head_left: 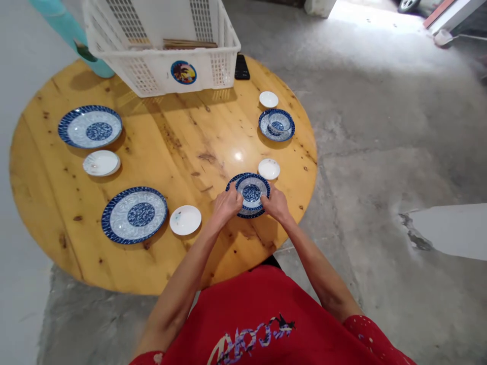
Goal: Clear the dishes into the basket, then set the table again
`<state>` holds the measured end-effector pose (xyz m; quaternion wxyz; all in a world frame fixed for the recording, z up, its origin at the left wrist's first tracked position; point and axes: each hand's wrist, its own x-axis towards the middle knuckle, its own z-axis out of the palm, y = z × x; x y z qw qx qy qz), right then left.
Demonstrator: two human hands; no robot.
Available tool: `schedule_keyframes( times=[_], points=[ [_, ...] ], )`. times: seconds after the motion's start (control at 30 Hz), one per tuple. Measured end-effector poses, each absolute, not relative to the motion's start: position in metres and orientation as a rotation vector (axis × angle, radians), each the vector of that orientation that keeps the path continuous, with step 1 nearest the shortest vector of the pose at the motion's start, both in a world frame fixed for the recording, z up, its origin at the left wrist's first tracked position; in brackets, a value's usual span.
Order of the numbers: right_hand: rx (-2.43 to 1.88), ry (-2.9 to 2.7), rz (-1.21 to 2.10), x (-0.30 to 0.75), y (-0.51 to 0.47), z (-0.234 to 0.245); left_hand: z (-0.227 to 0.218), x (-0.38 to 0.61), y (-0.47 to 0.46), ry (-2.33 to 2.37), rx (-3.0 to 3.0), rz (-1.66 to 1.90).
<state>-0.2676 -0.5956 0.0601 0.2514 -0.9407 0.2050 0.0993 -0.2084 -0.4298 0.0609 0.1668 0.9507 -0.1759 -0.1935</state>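
Between my two hands is a small blue-rimmed plate (251, 192) with a speckled blue centre. My left hand (229, 201) closes on its left edge, thumb on top. Its right edge is pinched by my right hand (275, 204). Under it lies another blue-rimmed plate (249, 215), mostly covered; I cannot tell whether the two touch. A small white dish (269, 169) sits just beyond my right hand. To the left of my left hand is a white saucer (185, 220), beside a large oval blue-and-white plate (135, 215).
Farther back on the round wooden table (182, 126) are another oval plate (90, 126), white dishes (102, 163), a clear bowl (279, 122) on a blue-rimmed plate (287, 137), and a small white dish (268, 99). A white basket (152, 76), phone (241, 67) and turquoise object (70, 30) stand behind.
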Motion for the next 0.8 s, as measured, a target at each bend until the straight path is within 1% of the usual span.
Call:
schedule_keyframes(
  times=[0.17,0.37,0.63,0.8],
  points=[
    [-2.716,0.504,0.436,-0.258,-0.601,0.059,0.057,-0.209,-0.438,-0.416,2.794,-0.62],
    [-2.758,0.468,0.586,-0.25,-0.604,0.055,0.053,-0.206,-0.44,-0.426,2.854,-0.641],
    [-2.822,0.44,0.568,-0.251,-0.603,0.053,0.054,-0.209,-0.44,-0.455,2.878,-0.586],
    [-2.75,0.49,0.55,-0.252,-0.607,0.045,0.048,-0.204,-0.433,-0.43,2.824,-0.599]
  ],
)
